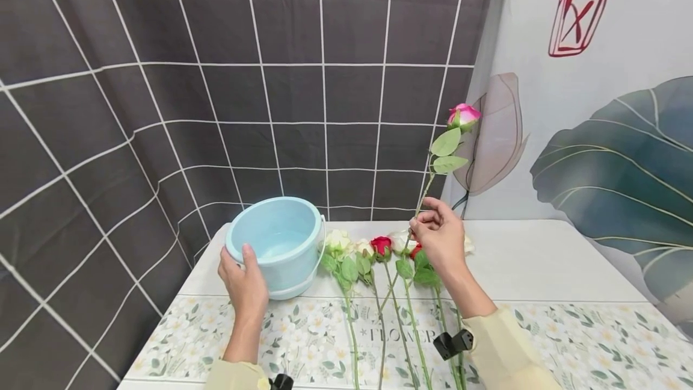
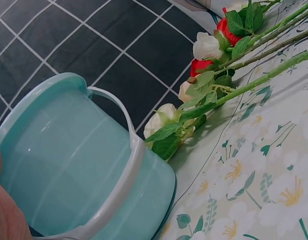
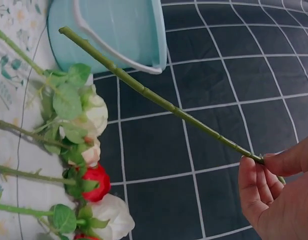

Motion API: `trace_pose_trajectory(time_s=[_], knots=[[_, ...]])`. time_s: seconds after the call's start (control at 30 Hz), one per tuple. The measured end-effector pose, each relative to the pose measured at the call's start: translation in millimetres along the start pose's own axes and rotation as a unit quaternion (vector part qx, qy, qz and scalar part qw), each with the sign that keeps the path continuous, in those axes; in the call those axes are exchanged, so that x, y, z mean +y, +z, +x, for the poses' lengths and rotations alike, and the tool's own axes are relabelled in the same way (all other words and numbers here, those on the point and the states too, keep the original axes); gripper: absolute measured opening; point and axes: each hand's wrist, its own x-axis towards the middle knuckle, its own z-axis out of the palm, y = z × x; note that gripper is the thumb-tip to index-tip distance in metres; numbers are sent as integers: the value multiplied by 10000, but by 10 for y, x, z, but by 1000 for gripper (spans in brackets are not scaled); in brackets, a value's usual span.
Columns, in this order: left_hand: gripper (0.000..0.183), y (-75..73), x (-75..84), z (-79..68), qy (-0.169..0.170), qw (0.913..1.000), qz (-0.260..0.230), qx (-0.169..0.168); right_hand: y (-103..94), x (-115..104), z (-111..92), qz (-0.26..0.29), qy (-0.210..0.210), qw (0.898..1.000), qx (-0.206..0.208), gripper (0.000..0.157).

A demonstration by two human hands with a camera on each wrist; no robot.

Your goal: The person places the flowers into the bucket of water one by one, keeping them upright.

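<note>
While the left hand (image 1: 243,281) holds the bucket (image 1: 292,269) by its side, thumb at the rim and fingers bent around the outer wall, the right hand (image 1: 441,236) holds up a pink rose (image 1: 462,117). The right fingers are found pinching the stem (image 3: 194,122) against the thumb, the others curled alongside. The rose is off the tabletop (image 1: 568,263), to the right of the bucket and above the flowers lying there. Its bloom is uppermost and leans toward the right edge; two green leaves (image 1: 447,142) sit just below it. Its bare lower end slants down to the left, toward the near edge.

The bucket, pale blue, is at the far left corner of the tabletop, mouth upward; whether its base sits fully flat I cannot tell. Its white handle (image 1: 323,245) hangs down on the right side.

Just beside the bucket, white roses (image 1: 338,239) and red roses (image 1: 381,247) lie in a row, blooms toward the far edge, stems running to the near edge. Beneath these stems the tabletop carries a floral print with lettering (image 1: 397,335). Behind the far edge hangs a dark cloth (image 1: 346,92) with white grid lines.
</note>
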Motion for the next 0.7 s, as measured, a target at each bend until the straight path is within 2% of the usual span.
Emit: trace_pose_trajectory(time_s=[0.7], knots=[[76, 0, -2, -4, -50, 10000, 61, 22, 400, -242, 64, 789, -578, 9952, -71, 47]])
